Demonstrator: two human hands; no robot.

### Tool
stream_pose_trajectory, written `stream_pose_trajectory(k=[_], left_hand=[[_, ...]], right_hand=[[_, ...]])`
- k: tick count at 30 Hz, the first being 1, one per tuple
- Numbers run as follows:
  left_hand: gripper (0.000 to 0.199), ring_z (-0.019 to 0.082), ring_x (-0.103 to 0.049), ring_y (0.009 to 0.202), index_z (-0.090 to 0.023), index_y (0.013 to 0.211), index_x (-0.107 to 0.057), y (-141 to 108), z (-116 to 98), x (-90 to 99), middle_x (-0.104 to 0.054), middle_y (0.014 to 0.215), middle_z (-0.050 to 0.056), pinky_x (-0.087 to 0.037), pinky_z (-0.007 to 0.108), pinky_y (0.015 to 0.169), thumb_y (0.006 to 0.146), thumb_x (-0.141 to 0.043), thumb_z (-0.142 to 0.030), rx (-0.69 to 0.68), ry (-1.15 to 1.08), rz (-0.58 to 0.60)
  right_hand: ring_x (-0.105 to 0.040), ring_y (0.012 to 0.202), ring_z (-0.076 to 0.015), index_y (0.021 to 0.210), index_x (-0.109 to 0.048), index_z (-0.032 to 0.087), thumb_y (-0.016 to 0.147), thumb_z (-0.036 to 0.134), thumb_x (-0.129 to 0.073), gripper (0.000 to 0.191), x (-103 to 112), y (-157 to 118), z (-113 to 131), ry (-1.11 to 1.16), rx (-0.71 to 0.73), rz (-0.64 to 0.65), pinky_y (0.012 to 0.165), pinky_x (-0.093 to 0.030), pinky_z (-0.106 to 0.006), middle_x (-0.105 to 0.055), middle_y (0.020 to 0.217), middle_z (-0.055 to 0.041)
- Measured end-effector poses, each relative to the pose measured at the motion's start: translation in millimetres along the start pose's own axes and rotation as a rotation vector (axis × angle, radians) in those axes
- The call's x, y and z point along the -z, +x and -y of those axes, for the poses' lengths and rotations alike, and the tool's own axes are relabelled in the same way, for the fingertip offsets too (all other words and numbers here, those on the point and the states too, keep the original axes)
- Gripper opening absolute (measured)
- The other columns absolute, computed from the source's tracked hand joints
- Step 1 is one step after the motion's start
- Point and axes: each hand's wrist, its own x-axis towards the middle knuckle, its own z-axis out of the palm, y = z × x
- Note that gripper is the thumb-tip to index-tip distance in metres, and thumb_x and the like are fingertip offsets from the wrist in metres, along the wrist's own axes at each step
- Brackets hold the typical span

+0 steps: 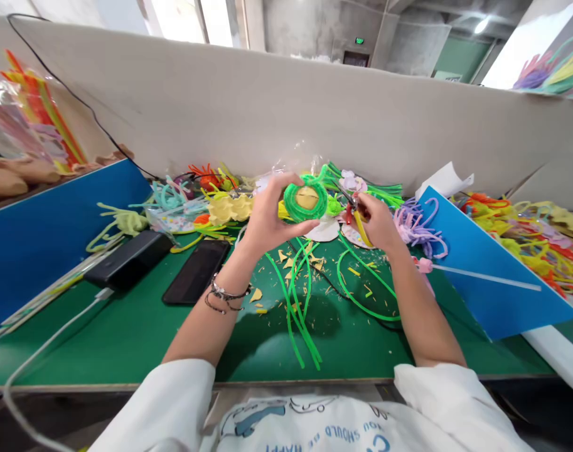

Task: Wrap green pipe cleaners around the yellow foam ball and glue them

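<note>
My left hand [275, 216] is raised above the table and grips a round green fuzzy ring [292, 202] between thumb and fingers. A yellowish disc [307, 197] shows in the ring's middle. My right hand [378, 221], just to the right, is wrapped round pliers or cutters [360, 227] with yellow and red handles; their tip is near the ring's right side. Long green fuzzy stems [293, 295] lie on the green table below my hands. Small yellow scraps [257, 295] are scattered around them.
A black phone [196, 273] and a black power bank [128, 258] with a white cable lie at the left. Blue panels [498, 270] stand on both sides. Purple stems [420, 227], egg-carton pieces [230, 209] and other coloured stems line the back, before a pale partition [220, 113].
</note>
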Motion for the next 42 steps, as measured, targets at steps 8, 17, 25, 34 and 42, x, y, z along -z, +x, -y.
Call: stream_pose_trajectory(k=[8, 17, 25, 34, 42], left_hand=[[0.057, 0.019, -0.063, 0.092, -0.025, 0.123, -0.049, 2.2, -1.3, 3.8, -0.062, 0.109, 0.007, -0.053, 0.031, 0.075, 0.082, -0.069, -0.058, 0.014, -0.062, 0.127], [0.075, 0.025, -0.067, 0.110, -0.024, 0.127, -0.040, -3.0, 3.7, -3.5, -0.061, 0.120, 0.011, -0.055, 0.036, 0.090, 0.072, -0.081, -0.054, 0.107, -0.222, 0.176], [0.073, 0.025, -0.068, 0.112, -0.023, 0.126, -0.040, 2.7, -10.0, 3.0, -0.063, 0.118, 0.010, -0.057, 0.034, 0.090, 0.072, -0.084, -0.043, 0.153, -0.130, 0.242], [0.072, 0.024, -0.066, 0.115, -0.020, 0.126, -0.041, 3.6, -15.9, 3.9, -0.063, 0.123, 0.012, -0.055, 0.032, 0.092, 0.071, -0.084, -0.038, 0.220, -0.054, 0.312], [0.074, 0.025, -0.065, 0.117, -0.020, 0.129, -0.040, 4.0, -20.9, 4.0, -0.062, 0.126, 0.012, -0.054, 0.034, 0.095, 0.072, -0.084, -0.040, 0.235, -0.014, 0.322]], right_hand=[[-0.035, 0.063, -0.0119, 0.074, -0.040, 0.023, 0.075, 0.043, -0.066, 0.033, 1.3, -12.0, 16.9, -0.031, 0.087, -0.039, 0.060, -0.029, -0.027, -0.043, 0.072, 0.0036], [-0.039, 0.062, -0.0129, 0.072, -0.039, 0.023, 0.076, 0.044, -0.061, 0.031, 7.6, -15.1, 22.8, -0.184, 0.125, -0.044, 0.058, -0.028, -0.028, -0.048, 0.072, 0.0013], [-0.041, 0.061, -0.0138, 0.070, -0.042, 0.022, 0.074, 0.055, -0.056, 0.035, 9.6, -16.7, 26.2, -0.351, 0.100, -0.062, 0.056, -0.024, -0.029, -0.053, 0.071, -0.0023], [-0.046, 0.061, -0.0161, 0.076, -0.055, 0.020, 0.073, 0.058, -0.057, 0.038, 10.0, -21.1, 28.0, -0.537, 0.053, -0.045, 0.053, -0.019, -0.029, -0.060, 0.076, -0.0060], [-0.045, 0.058, -0.0161, 0.069, -0.056, 0.019, 0.072, 0.065, -0.056, 0.046, 7.8, -20.8, 22.8, -0.555, 0.031, -0.047, 0.053, -0.019, -0.028, -0.058, 0.066, -0.0055]])
